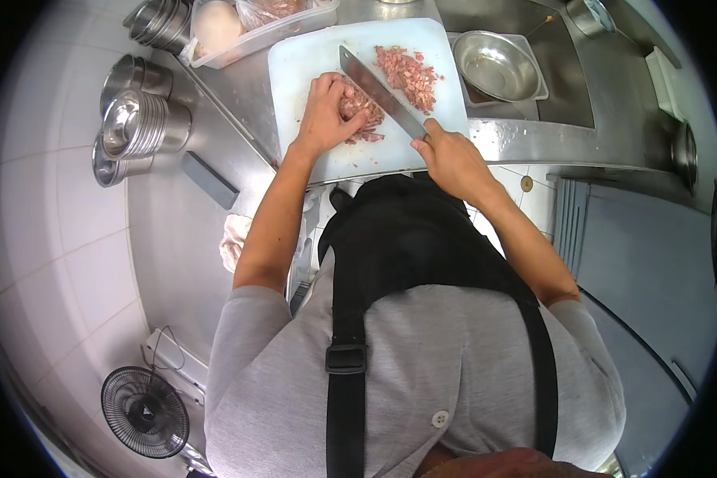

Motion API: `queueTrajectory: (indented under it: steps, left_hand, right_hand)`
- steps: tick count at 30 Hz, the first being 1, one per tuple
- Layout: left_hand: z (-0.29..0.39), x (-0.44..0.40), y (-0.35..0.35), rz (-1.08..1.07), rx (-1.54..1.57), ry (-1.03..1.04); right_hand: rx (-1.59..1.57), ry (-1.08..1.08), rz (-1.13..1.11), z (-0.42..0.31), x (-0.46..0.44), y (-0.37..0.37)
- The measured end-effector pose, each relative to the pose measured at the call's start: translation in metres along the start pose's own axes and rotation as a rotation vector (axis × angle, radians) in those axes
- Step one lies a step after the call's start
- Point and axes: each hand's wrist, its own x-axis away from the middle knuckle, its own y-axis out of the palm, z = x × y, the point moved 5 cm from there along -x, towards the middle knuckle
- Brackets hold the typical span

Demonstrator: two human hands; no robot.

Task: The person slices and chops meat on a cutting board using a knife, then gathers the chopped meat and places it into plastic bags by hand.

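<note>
On the white cutting board (pixel 295 60) lies a pile of sliced and partly chopped meat (pixel 364 107). My left hand (pixel 324 115) is closed over its left side, fingers curled and thumb against its near edge. In my right hand (pixel 452 159) is the handle of a long, broad-bladed knife (pixel 382 94). The blade points away and to the left, along the right side of the pile, with a small hole near its tip. Whether the edge touches the meat, I cannot tell. Right of the blade is a heap of finely chopped meat (pixel 410 76).
A plastic tub (pixel 283 30) with wrapped food stands behind the board at left. Stacked metal bowls (pixel 135 123), a grey sharpening stone (pixel 209 180) and a cloth (pixel 234 240) are on the left counter. A metal bowl (pixel 495 68) sits at the sink, right.
</note>
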Motion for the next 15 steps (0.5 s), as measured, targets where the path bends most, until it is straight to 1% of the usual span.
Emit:
queueTrajectory:
  steps: [3, 8, 9, 11, 15]
  left_hand:
    - [0.001, 0.001, -0.001, 0.019, 0.041, -0.006]
    - [-0.001, 0.001, -0.004, 0.015, 0.039, -0.004]
    - [-0.002, 0.001, -0.004, 0.007, 0.044, -0.003]
    - [-0.002, 0.002, -0.003, 0.019, 0.036, 0.031]
    - [-0.006, 0.001, -0.003, 0.035, 0.048, 0.078]
  right_hand:
    - [0.017, -0.012, 0.006, 0.003, 0.001, 0.009]
    - [0.047, 0.039, -0.03, -0.011, 0.007, -0.004]
    - [0.059, 0.02, -0.032, -0.009, 0.006, -0.001]
    - [0.083, -0.015, -0.038, -0.003, 0.003, 0.009]
    - [0.083, 0.002, -0.081, -0.001, -0.008, 0.015]
